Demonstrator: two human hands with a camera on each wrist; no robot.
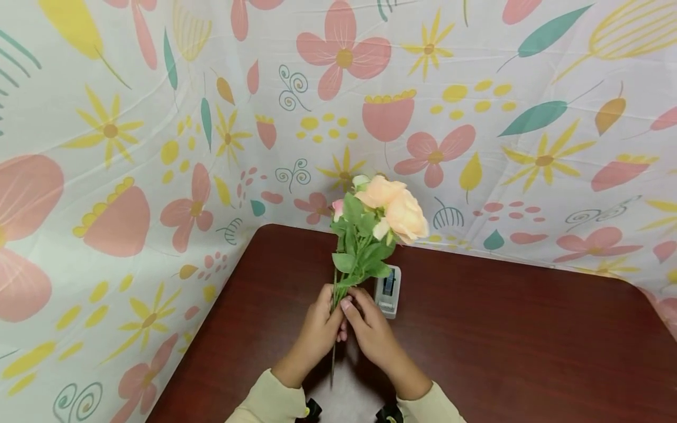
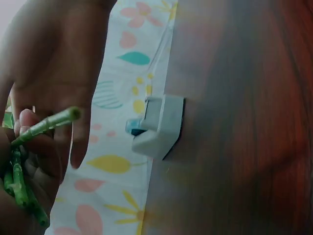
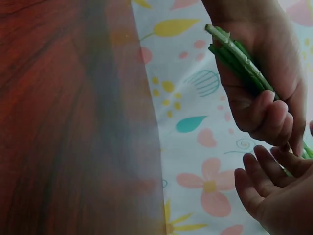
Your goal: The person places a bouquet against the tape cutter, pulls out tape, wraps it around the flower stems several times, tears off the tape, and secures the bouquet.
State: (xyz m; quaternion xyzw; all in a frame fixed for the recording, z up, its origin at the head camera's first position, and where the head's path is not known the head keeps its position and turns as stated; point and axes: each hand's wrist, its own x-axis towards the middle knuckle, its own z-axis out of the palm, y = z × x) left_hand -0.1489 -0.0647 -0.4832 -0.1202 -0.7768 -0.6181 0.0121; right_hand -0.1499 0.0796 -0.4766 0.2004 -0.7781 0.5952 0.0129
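Note:
A bunch of flowers (image 1: 365, 235), with large peach blooms, a small pink one and green leaves, stands upright over the table in both hands. My left hand (image 1: 317, 329) grips the green stems (image 3: 239, 58), fingers curled round them; their cut ends stick out below the fist. One thin stem reaches lower than the others. My right hand (image 1: 372, 329) pinches the stems just under the leaves with thumb and forefinger, while its other fingers extend loosely in the right wrist view. Behind the bunch stands a small white-grey device (image 1: 388, 305) with a dark blue part.
A dark red-brown table (image 1: 502, 329) lies under the hands, with a pale glare near its front. White cloth (image 1: 476, 70) printed with pink, yellow and teal flowers hangs along the back and left sides. Black bands (image 1: 313, 409) show at the cream sleeves (image 1: 277, 396).

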